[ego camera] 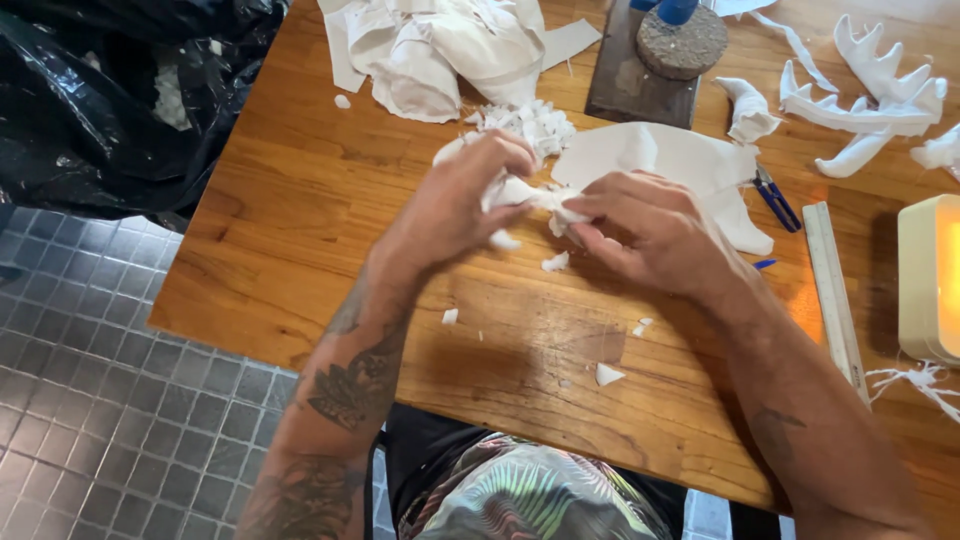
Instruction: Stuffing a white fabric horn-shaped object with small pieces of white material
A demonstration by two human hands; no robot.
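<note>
**At the table's middle: two hands working one white scrap**

Above the wooden table [300, 190], I see both hands meeting on a small white piece of material [528, 192]. My left hand [462, 195] has its fingers [515, 150] curled over and clamped on the piece's left end; my right hand [640, 228] pinches the right end, its fingers pressed together on it. The piece sits between the two hands, lifted just off the tabletop, in front of a flat white sheet [650, 155].

White chips [555, 262] lie scattered beneath and toward the near edge. A heap of small white fragments [530, 122] lies just behind the left hand, with crumpled white paper [440, 50] beyond it. To the right are blue-handled pliers [775, 198], a ruler [835, 290], white antler-shaped forms [870, 100] and a glowing lamp [930, 280]. A dark slab carrying a cork disc [682, 42] stands at the far side; a black plastic bag [100, 90] hangs off the left edge.

Risk, as I judge it: opposing pulls from both grips could snap the thin piece unevenly, and loose chips near the table's edge could drop to the tiled floor [100, 400].
</note>
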